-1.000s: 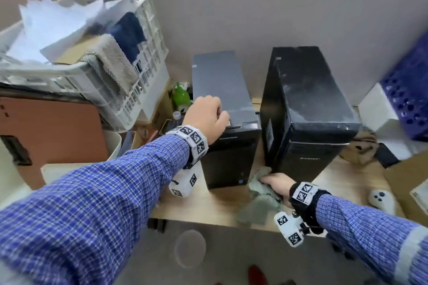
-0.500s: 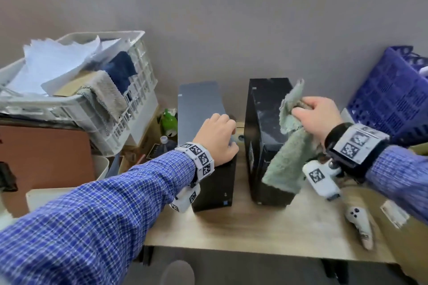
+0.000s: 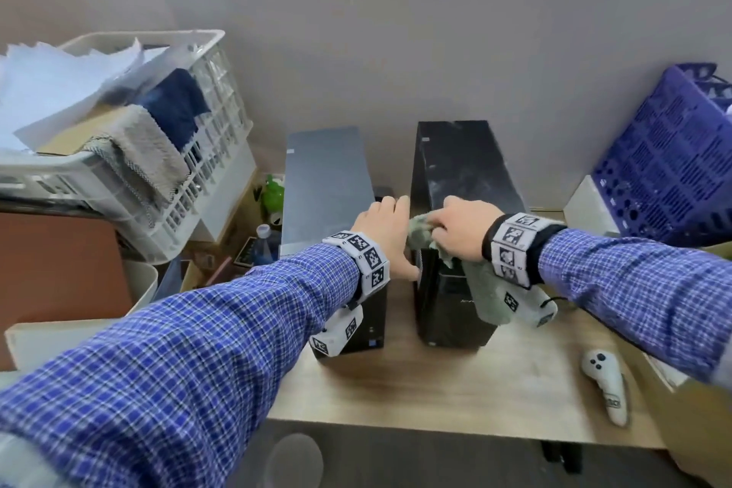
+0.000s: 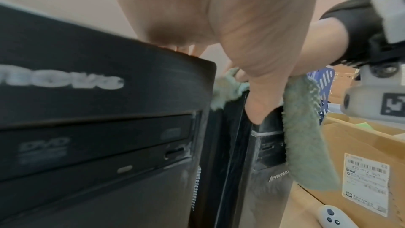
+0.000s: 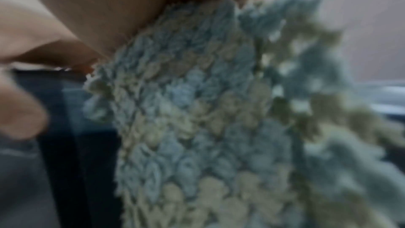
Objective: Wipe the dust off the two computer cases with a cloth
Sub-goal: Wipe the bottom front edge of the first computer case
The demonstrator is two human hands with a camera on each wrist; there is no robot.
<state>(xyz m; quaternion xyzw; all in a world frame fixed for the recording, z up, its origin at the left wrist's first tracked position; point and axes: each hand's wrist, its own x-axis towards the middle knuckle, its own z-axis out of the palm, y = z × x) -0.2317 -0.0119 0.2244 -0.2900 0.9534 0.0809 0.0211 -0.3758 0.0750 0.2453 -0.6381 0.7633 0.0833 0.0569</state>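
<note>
Two dark tower computer cases stand side by side on a wooden desk (image 3: 435, 388). The left case (image 3: 325, 186) (image 4: 87, 145) has a grey top. The right case (image 3: 467, 166) (image 4: 269, 145) is black with dusty streaks on top. My left hand (image 3: 386, 234) (image 4: 208, 15) grips the front right corner of the left case's top, thumb down in the gap between the cases. My right hand (image 3: 461, 234) (image 5: 98, 15) holds a green cloth (image 3: 485, 293) (image 4: 306, 145) (image 5: 197, 110) bunched on the right case's front top edge. The cloth's loose end hangs down that case's front.
A white crate (image 3: 206, 170) with papers and cloths stands at the left, a blue basket (image 3: 665, 162) at the right. A white controller (image 3: 608, 380) lies on the desk's right front, beside a cardboard box (image 4: 350, 145). A green bottle (image 3: 273, 190) sits left of the cases.
My right hand picked the cloth up from the desk, raised it over the right case, then brought it down onto that case's front top edge. My left hand stayed on the left case.
</note>
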